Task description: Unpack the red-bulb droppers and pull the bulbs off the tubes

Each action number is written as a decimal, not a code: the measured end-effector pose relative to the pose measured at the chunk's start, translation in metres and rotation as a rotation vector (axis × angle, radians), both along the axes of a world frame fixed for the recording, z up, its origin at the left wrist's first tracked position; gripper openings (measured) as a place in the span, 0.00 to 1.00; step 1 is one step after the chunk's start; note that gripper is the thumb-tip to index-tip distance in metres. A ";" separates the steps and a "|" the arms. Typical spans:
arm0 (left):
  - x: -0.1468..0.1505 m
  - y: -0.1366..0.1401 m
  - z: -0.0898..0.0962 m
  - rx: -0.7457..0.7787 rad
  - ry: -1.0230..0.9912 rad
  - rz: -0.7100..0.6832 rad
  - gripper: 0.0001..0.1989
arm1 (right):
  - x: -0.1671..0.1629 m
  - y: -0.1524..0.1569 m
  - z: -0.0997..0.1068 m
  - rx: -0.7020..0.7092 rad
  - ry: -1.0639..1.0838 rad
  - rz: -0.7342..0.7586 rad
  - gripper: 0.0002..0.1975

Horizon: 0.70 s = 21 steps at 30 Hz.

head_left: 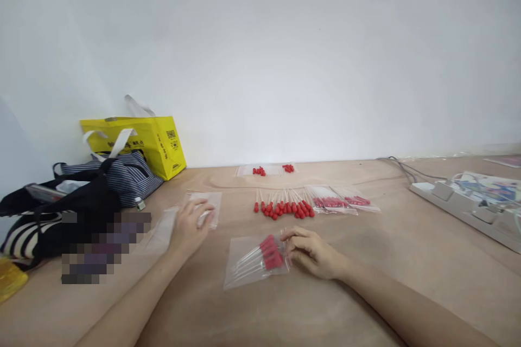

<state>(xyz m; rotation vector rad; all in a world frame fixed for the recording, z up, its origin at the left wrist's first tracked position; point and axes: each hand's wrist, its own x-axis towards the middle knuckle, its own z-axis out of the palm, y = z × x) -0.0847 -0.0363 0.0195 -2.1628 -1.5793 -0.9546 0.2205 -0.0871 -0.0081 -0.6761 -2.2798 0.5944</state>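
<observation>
My right hand [311, 252] has its fingers curled in on the right end of a clear plastic bag [238, 265]. Several droppers [271, 254] with red rubber bulbs and clear stems lie inside that bag, bulbs toward the hand. Over a pile of flat clear bags [214, 203] rests my left hand [191, 225], fingers apart and slightly bent, thumb to the right. Behind the filled bag, loose red-bulbed droppers [285, 207] lie in a row, bulbs toward me. To their right are bagged droppers [331, 202] overlapping one another.
More red-bulbed droppers [259, 171] lie by the wall. At left stand a yellow bag [171, 157], a striped bag [134, 176] and a black bag [89, 200], with a small bottle [139, 204] nearby. A white power strip [459, 206] with cables occupies the right side.
</observation>
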 end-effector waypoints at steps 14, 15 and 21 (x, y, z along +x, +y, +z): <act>0.104 -0.038 -0.018 -0.603 0.009 -0.667 0.31 | -0.005 0.011 -0.017 -0.116 -0.104 -0.501 0.14; 0.104 -0.038 -0.019 -0.609 -0.023 -0.670 0.31 | -0.006 0.010 -0.017 -0.168 -0.084 -0.478 0.10; 0.104 -0.038 -0.019 -0.590 -0.072 -0.671 0.25 | -0.012 0.006 -0.013 -0.354 -0.053 -0.447 0.07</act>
